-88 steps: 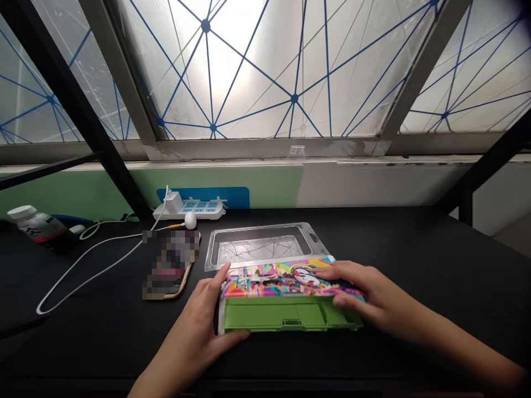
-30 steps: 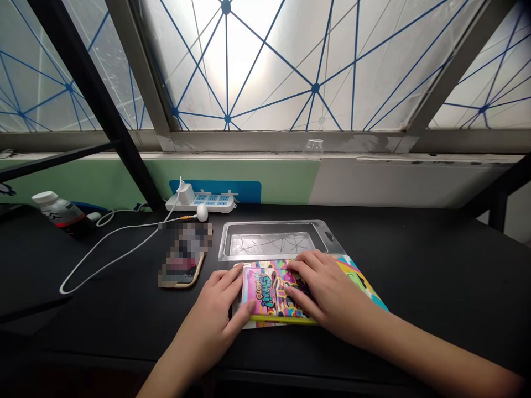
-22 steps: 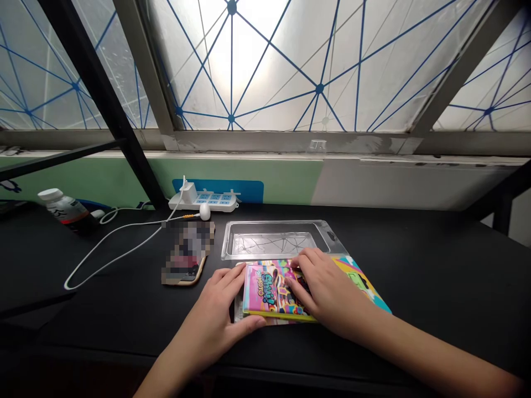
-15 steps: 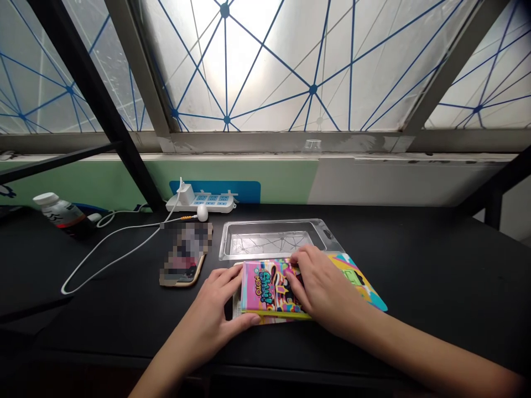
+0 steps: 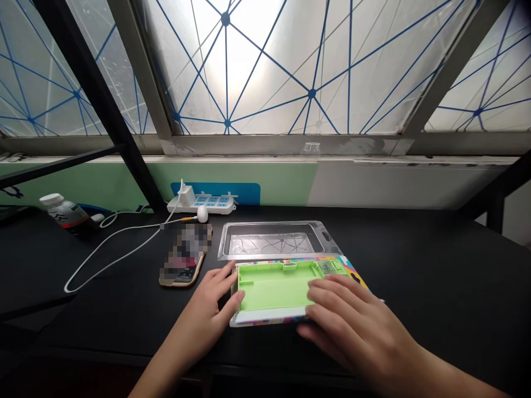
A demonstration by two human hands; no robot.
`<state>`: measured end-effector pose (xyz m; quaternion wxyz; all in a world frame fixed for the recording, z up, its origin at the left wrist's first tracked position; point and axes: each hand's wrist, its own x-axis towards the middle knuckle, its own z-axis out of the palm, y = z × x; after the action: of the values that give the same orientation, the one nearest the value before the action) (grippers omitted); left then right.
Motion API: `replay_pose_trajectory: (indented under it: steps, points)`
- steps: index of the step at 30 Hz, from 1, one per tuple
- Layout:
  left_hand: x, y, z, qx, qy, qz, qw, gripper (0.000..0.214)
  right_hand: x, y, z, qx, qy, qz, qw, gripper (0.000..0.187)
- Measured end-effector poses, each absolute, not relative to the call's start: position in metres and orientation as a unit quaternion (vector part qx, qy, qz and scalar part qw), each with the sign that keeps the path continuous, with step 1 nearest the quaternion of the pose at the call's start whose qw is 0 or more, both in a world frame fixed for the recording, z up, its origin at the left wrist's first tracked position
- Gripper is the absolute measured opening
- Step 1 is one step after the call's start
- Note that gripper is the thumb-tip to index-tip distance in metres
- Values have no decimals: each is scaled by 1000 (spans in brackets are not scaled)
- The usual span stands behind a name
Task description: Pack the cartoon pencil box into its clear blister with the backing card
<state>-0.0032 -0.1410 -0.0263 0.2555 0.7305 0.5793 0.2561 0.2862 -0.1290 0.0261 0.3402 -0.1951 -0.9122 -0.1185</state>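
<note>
A lime-green plastic case (image 5: 276, 287) lies open side up on the black table, with a colourful printed edge along its back and a white strip along its front. My left hand (image 5: 205, 303) grips its left edge with the fingertips. My right hand (image 5: 352, 331) rests over its front right corner, hiding that part. Just behind the case sits a transparent plastic blister tray (image 5: 269, 239), apart from both hands.
A phone (image 5: 182, 255) with a blurred screen lies left of the case. Farther back are a white power strip (image 5: 203, 204), a white earbud (image 5: 202, 214) on a white cable (image 5: 112, 254), and a white-capped bottle (image 5: 64, 211). Frosted windows rise behind the table.
The printed cover with lettering no longer faces up; the green inside now shows. My right hand has moved toward me and to the right, and my left hand sits at the case's left edge.
</note>
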Motion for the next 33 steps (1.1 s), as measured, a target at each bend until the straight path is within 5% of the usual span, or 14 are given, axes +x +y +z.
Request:
replay_pose_trajectory:
  steps: [2, 11, 16, 26, 33]
  points:
    - [-3, -141, -29, 721, 593, 269, 238, 49, 300, -136, 32, -186, -929, -67, 314, 16]
    - [-5, -142, -32, 752, 573, 278, 170, 43, 393, -121, -15, -302, -934, 65, 178, 88]
    - [-11, -144, -31, 767, 551, 267, 193, 66, 404, -118, -37, -435, -875, 149, 152, 81]
    - [-20, -151, -38, 739, 527, 318, 274, 97, 394, -107, -43, -492, -802, 190, 280, 50]
    - [-9, -150, -36, 724, 572, 289, 255, 93, 392, -104, -45, -506, -801, 175, 268, 67]
